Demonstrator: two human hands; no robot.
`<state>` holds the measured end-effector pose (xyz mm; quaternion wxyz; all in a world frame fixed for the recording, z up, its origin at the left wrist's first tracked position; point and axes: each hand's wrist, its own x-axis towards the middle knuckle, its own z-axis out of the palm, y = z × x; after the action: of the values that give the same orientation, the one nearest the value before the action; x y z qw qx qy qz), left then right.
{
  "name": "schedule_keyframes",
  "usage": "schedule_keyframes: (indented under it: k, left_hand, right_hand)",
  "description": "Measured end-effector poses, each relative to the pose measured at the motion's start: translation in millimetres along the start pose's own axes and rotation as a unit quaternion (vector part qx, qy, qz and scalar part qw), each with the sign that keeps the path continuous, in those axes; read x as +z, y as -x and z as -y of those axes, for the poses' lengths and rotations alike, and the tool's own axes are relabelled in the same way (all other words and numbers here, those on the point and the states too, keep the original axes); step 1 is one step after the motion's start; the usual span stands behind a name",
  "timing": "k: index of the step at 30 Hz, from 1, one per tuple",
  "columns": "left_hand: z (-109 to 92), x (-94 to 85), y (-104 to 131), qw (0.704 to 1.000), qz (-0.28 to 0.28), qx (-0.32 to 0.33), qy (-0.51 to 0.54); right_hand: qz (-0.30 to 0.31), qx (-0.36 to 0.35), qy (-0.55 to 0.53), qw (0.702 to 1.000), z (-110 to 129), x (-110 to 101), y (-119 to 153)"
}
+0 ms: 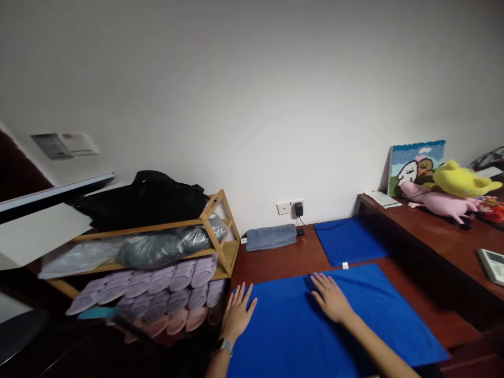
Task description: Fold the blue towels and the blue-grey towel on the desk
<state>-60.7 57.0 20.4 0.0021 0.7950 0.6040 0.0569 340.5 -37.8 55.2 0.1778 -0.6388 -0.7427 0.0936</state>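
Visibly, left hand (pixel 238 312) and right hand (pixel 333 298) reach blue cloth (pixel 289 325) edges.

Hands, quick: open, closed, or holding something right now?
Left hand: open, at the left edge of the spread blue cloth, holding nothing.
Right hand: open, palm down over that cloth, holding nothing.

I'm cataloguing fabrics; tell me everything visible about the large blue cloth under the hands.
The large blue cloth is plain and soft-looking, spread almost flat on the reddish table, with slight creases toward its right side. Its near side is partly cropped. The left hand appears to rest at its left edge, the right hand near its far edge, both open. A small white tag sits at the far edge; whether it belongs to this cloth is unclear.
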Motion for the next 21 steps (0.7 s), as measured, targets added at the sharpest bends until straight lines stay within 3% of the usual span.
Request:
schedule_keyframes:
  k: [3, 5, 7, 12, 15, 18, 21]
  left_hand:
    - [5.5, 2.7, 0.0, 1.000, 0.006, 0.006, -0.001]
    - [7.6, 2.3, -0.4, 1.000, 0.003, 0.013, -0.004]
    - [7.7, 1.1, -0.6, 1.000, -0.004, 0.017, -0.009]
    - [4.2, -2.0, -0.3, 1.000, -0.007, 0.015, -0.015]
    - [3.4, -3.5, -0.6, 1.000, -0.005, 0.014, -0.011]
    - [3.5, -5.2, -1.7, 1.000, -0.006, 0.009, -0.001]
    - [4.4, -7.1, -2.5, 1.000, -0.010, 0.001, 0.008]
  right_hand:
    - [0.071, -0.022, -0.014, 0.997, 32.4, 22.7, -33.1]
    - [0.075, -0.006, -0.004, 0.997, 21.9, 29.3, -33.5]
    - [0.058, 0.023, 0.014, 0.998, -10.6, 26.5, -20.8]
    - [0.024, 0.158, 0.094, 0.983, -132.0, -3.7, 27.7]
    - [-0.003, 0.219, 0.127, 0.968, -191.1, -17.0, 46.8]
    - [-0.024, 0.234, 0.130, 0.963, -221.2, -21.9, 54.8]
    - [-0.037, 0.230, 0.128, 0.964, -227.1, -28.0, 56.1]
